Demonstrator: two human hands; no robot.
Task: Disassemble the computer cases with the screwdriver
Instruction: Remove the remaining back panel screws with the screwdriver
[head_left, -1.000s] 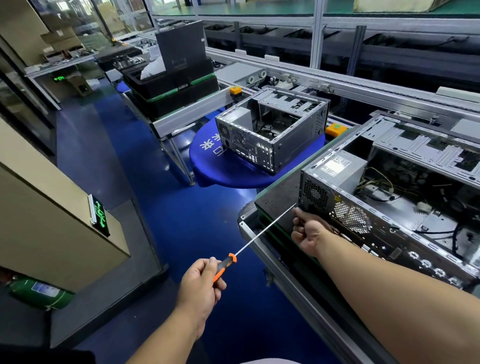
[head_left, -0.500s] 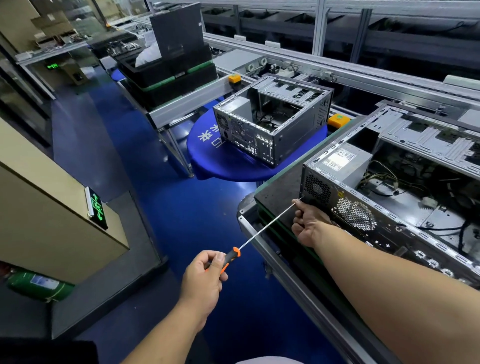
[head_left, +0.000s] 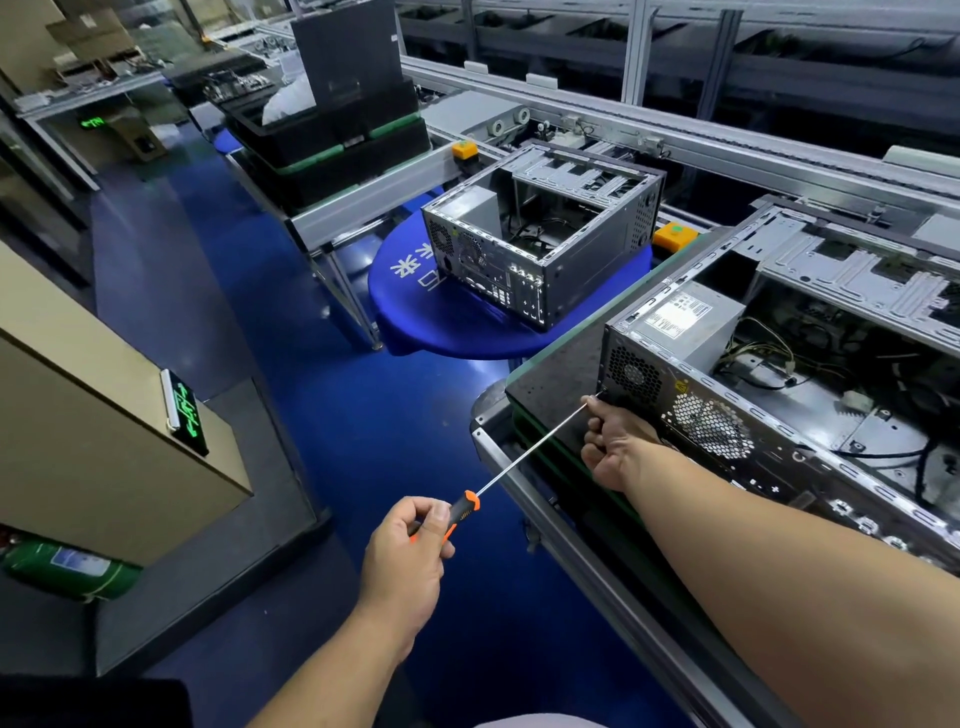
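An open computer case lies on a black pallet at the right, its rear panel facing me. A long screwdriver with an orange and black handle runs from lower left up to the case's rear left corner. My left hand grips the handle. My right hand is curled at the shaft's tip against the rear panel and pinches the shaft there. The tip itself is hidden by the fingers. A second open case stands on a round blue table further back.
The pallet sits on a conveyor frame with a metal rail between me and the case. Stacked black trays stand at the back. A beige cabinet and a green cylinder are at the left, across a blue floor aisle.
The camera has shifted slightly. My left hand's fingers have turned a little on the handle. The tip and my right hand stay at the case's corner.
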